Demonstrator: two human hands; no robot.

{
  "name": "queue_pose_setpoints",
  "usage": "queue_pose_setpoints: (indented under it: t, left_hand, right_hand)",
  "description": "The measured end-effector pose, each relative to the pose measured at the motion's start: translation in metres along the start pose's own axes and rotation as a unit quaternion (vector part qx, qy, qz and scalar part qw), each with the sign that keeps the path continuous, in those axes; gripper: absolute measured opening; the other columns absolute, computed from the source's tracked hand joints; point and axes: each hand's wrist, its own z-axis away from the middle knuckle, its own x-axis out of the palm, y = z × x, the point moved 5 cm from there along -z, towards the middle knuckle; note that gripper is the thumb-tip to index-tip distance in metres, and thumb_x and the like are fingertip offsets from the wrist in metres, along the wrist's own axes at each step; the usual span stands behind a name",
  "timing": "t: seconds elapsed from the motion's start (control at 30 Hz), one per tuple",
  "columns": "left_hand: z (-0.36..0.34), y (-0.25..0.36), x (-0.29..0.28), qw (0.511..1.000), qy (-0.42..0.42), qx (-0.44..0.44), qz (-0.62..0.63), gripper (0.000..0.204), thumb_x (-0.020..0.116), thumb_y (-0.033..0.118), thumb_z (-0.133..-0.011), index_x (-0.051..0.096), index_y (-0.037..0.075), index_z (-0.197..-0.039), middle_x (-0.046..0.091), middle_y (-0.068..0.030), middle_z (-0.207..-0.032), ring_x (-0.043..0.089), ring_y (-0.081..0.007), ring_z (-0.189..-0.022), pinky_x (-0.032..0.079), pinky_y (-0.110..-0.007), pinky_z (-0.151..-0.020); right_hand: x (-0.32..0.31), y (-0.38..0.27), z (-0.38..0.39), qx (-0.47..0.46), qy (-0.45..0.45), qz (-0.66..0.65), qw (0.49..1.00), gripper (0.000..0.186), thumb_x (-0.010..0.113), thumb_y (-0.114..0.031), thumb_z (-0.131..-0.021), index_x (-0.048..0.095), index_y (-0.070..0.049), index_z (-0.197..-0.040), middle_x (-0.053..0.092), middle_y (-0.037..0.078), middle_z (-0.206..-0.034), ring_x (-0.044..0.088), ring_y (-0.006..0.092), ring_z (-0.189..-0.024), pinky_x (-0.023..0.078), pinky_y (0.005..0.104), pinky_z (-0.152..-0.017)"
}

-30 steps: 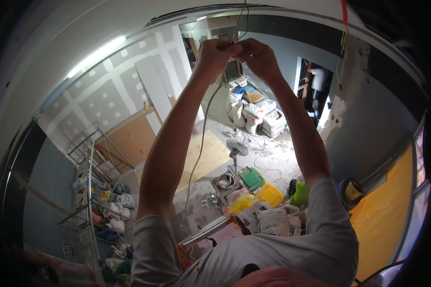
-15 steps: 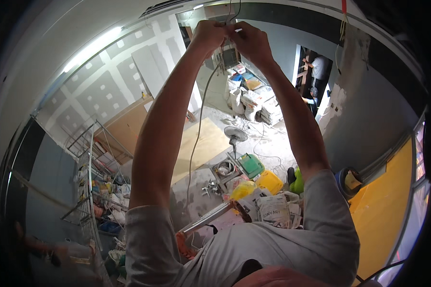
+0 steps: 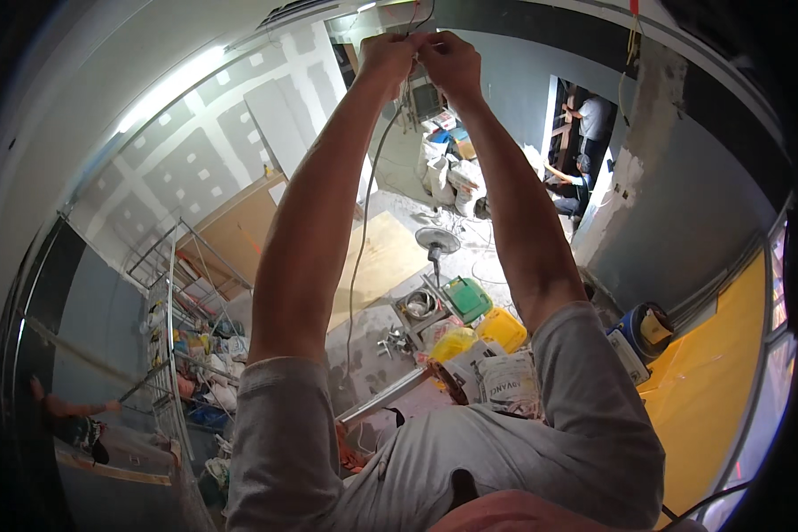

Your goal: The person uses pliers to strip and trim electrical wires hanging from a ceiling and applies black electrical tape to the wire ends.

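Note:
Both of my arms reach up to the top of the head view, and the hands meet fingertip to fingertip below the ceiling. My left hand [image 3: 388, 64] is closed on a thin dark cable [image 3: 370, 186], which hangs from it in a long curve toward the floor. Thin wires [image 3: 429, 16] come down from above to the fingers. My right hand [image 3: 450, 66] is closed in a pinch against the left fingers, at the same wires. The exact spot between the fingertips is too small to make out.
Below stand a fan [image 3: 437, 239], a green bin [image 3: 466, 300], a yellow container [image 3: 502, 330] and a paper sack [image 3: 508, 383]. White sacks [image 3: 465, 182] are piled farther off. Metal scaffolding [image 3: 170, 337] is at left. Two people [image 3: 594, 115] are in the doorway; another person [image 3: 75, 412] is far left.
My hands have shifted slightly left, still together at the wires. In the doorway, the lower person now stretches an arm out. The person at far left shows more clearly.

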Motion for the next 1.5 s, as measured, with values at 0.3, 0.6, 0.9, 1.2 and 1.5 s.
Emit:
queue_pose_setpoints:
  t: [0.3,0.6,0.9,1.2,1.5]
  left_hand:
    - [0.006,0.019,0.018,0.993,-0.108,0.039,-0.029,0.027,0.079,0.028,-0.087,0.071,0.004,-0.097,0.06,-0.0002,-0.073,0.055,-0.0099,-0.066,0.041,-0.031,-0.065]
    - [0.007,0.008,-0.015,0.978,-0.188,0.011,0.089,0.033,0.071,0.029,-0.094,0.066,-0.002,-0.104,0.066,-0.0085,-0.093,0.065,-0.0189,-0.087,0.055,-0.032,-0.084]
    - [0.017,-0.01,-0.009,0.912,-0.242,-0.021,0.331,0.024,0.056,0.011,-0.102,0.057,-0.011,-0.111,0.065,-0.0209,-0.114,0.064,-0.0328,-0.114,0.056,-0.038,-0.1]
    - [0.012,-0.018,-0.017,0.922,-0.148,0.023,0.357,0.02,0.066,0.001,-0.093,0.058,-0.008,-0.109,0.067,-0.0171,-0.104,0.071,-0.029,-0.092,0.061,-0.037,-0.088]
    - [0.057,0.038,-0.03,0.895,0.129,0.37,-0.215,0.021,0.069,0.002,-0.088,0.061,0.002,-0.108,0.066,-0.0124,-0.091,0.07,-0.0231,-0.07,0.058,-0.035,-0.064]
  right_hand:
    - [-0.036,0.155,-0.028,0.1,0.056,0.245,0.963,0.035,0.062,-0.035,-0.082,0.075,-0.007,-0.097,0.075,0.015,-0.09,0.073,0.0297,-0.089,0.056,0.0404,-0.084]
    - [-0.072,0.203,0.083,0.128,-0.065,0.177,0.974,0.029,0.065,-0.031,-0.089,0.07,-0.003,-0.094,0.073,0.008,-0.078,0.07,0.017,-0.069,0.054,0.0313,-0.068]
    - [-0.092,0.175,0.194,0.209,-0.159,0.02,0.965,0.02,0.064,-0.018,-0.095,0.064,0.002,-0.097,0.066,0.003,-0.073,0.057,0.007,-0.063,0.046,0.024,-0.059]
    - [-0.104,0.141,0.223,0.21,-0.169,-0.005,0.963,0.02,0.066,-0.018,-0.094,0.067,0.001,-0.101,0.072,0.009,-0.081,0.068,0.0131,-0.072,0.053,0.0291,-0.069]
    - [-0.103,0.043,0.199,0.095,-0.164,-0.015,0.982,0.014,0.066,-0.011,-0.095,0.066,0.0,-0.104,0.073,0.009,-0.088,0.071,0.0151,-0.081,0.054,0.0297,-0.075]
